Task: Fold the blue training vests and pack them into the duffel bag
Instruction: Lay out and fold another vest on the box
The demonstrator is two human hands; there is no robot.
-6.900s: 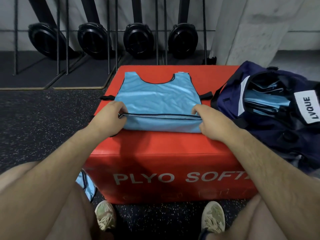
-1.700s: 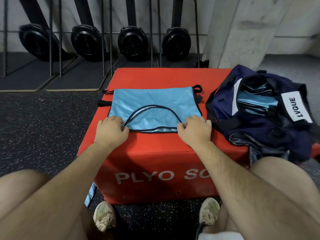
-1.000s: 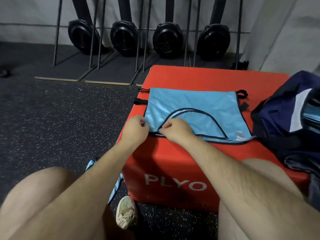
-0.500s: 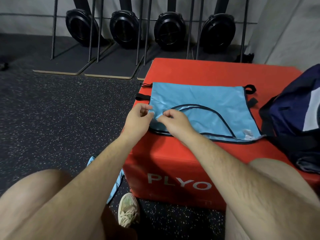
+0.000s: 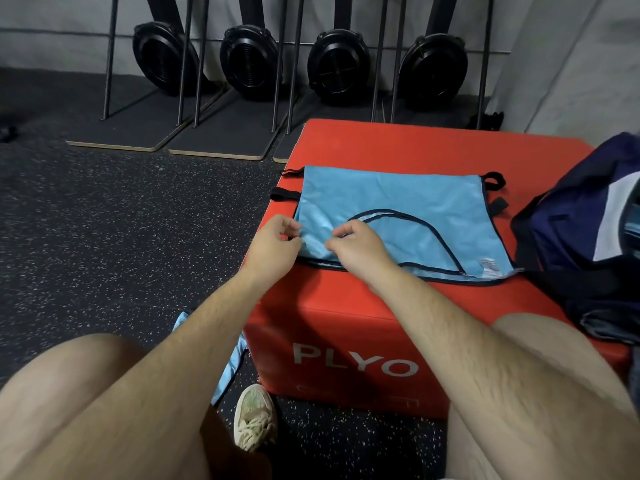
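Observation:
A light blue training vest (image 5: 408, 202) with dark trim lies folded in half on top of the red plyo box (image 5: 398, 147). Its near left corner is raised slightly off the box. My left hand (image 5: 275, 245) pinches that corner at the vest's left edge. My right hand (image 5: 358, 245) pinches the cloth just to the right of it, fingers curled. The navy duffel bag (image 5: 568, 233) lies open at the right edge of the view, partly cut off.
Another blue vest (image 5: 225, 372) hangs beside my left leg by the box's front left corner. Several upright black machines (image 5: 249, 60) on stands line the back wall. Speckled rubber floor lies to the left.
Both hands have moved from the vest's near edge to its near left corner and pinched it, lifting the cloth slightly. The view has shifted left, so the bag is mostly out of frame.

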